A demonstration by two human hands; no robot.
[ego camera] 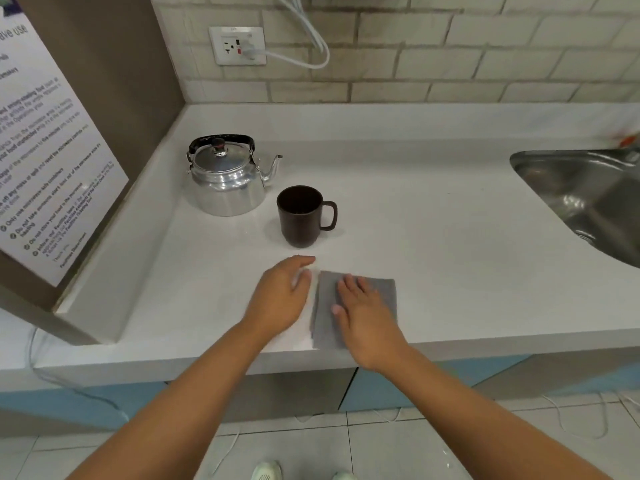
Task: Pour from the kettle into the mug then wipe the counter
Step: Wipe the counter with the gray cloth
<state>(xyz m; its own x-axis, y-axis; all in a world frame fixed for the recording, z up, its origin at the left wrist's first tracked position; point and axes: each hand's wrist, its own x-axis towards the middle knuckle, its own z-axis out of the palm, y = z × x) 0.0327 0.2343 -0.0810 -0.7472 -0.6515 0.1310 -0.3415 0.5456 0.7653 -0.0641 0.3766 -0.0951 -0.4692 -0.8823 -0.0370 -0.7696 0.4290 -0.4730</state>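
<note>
Head view gives me both hands low over the white worktop [433, 237]; the right grip [363, 317] lies flat, fingers spread, palm down on a grey folded cloth [381, 292] near the front edge; the cloth sits directly under that grip, showing past it on the left and far sides; the left grip [282, 296] rests just beside the cloth's left edge, fingers loosely extended and holding nothing; whether it touches the cloth I cannot tell; the dark brown mug [301, 216] stands upright just beyond the left grip, handle pointing right; the metal kettle [228, 181] stands behind and left of the mug, near it but apart, spout aimed right; a steel sink [588, 195] sits at the far right.
</note>
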